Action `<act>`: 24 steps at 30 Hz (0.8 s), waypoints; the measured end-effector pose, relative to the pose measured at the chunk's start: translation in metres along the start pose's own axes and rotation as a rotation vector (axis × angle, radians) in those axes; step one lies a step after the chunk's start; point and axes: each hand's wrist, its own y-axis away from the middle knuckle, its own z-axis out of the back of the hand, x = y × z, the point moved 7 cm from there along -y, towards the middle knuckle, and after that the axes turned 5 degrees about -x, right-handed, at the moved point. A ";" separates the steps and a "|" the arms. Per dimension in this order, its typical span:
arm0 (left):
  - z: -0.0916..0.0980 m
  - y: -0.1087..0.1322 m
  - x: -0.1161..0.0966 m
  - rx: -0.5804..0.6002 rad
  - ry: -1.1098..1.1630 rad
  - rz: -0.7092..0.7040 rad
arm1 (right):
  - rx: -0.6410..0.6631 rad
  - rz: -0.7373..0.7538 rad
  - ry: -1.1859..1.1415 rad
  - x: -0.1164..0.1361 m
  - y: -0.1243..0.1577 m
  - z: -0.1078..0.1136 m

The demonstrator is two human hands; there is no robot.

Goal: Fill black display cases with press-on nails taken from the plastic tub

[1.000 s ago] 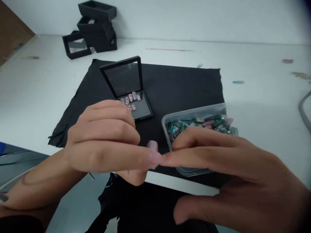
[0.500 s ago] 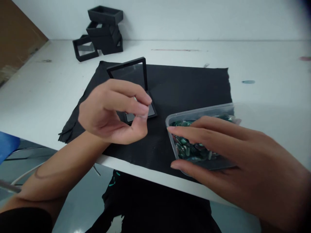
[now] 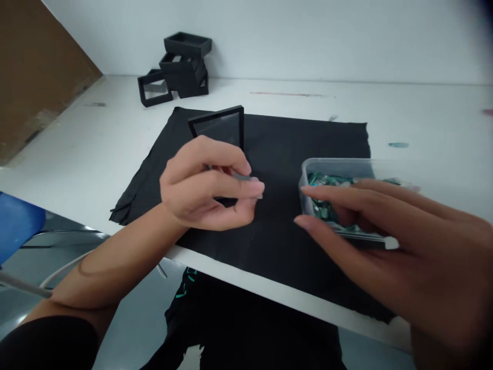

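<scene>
My left hand (image 3: 210,182) is closed in a pinch above the black sheet (image 3: 288,139). Between its thumb and fingertips shows the edge of a small translucent piece (image 3: 261,197), too small to name. Behind this hand stands a hinged black frame (image 3: 241,128) with a clear window, its lid raised and its lower part mostly covered by my fingers. My right hand (image 3: 400,246) hovers over the near side of a clear plastic box (image 3: 304,185), thumb and fingers apart, with nothing visible between them. Shiny green and clear glass-like pieces (image 3: 323,210) fill the box, partly hidden by that hand.
Several black frames (image 3: 185,67) are stacked by the wall at the back left. The white table (image 3: 416,121) carries a few paint marks. A brown board (image 3: 42,77) borders its left end, and a blue chair (image 3: 19,226) stands beyond the left edge.
The view has shifted, so things sit lower and further right. My left hand's pinch now shows the translucent piece. The box sits farther from my right fingertips, which remain apart.
</scene>
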 end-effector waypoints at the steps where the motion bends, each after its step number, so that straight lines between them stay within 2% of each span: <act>1: -0.001 0.001 -0.001 0.016 0.004 -0.015 | -0.028 -0.004 -0.041 0.007 -0.002 -0.002; 6: 0.002 0.005 -0.009 -0.007 0.047 -0.163 | -0.056 -0.047 -0.285 0.035 -0.007 -0.021; 7: 0.000 0.004 -0.008 0.037 0.043 -0.139 | -0.047 -0.063 -0.310 0.035 -0.007 -0.024; 10: -0.016 0.005 0.005 0.338 0.028 0.107 | -0.014 -0.119 -0.322 0.030 -0.007 -0.028; 12: -0.020 0.007 0.006 0.433 0.074 0.199 | -0.015 -0.131 -0.344 0.026 -0.007 -0.027; 16: -0.009 0.003 -0.010 0.268 0.140 0.038 | -0.018 -0.119 -0.382 0.020 -0.010 -0.025; 18: -0.008 0.003 -0.012 0.247 0.103 0.008 | -0.024 -0.145 -0.369 0.015 -0.012 -0.024; 21: -0.003 0.002 -0.004 0.244 0.111 0.082 | -0.092 -0.209 -0.383 0.008 -0.015 -0.019; 24: 0.020 -0.002 0.018 0.046 0.019 0.261 | -0.129 -0.159 -0.368 0.017 -0.023 -0.014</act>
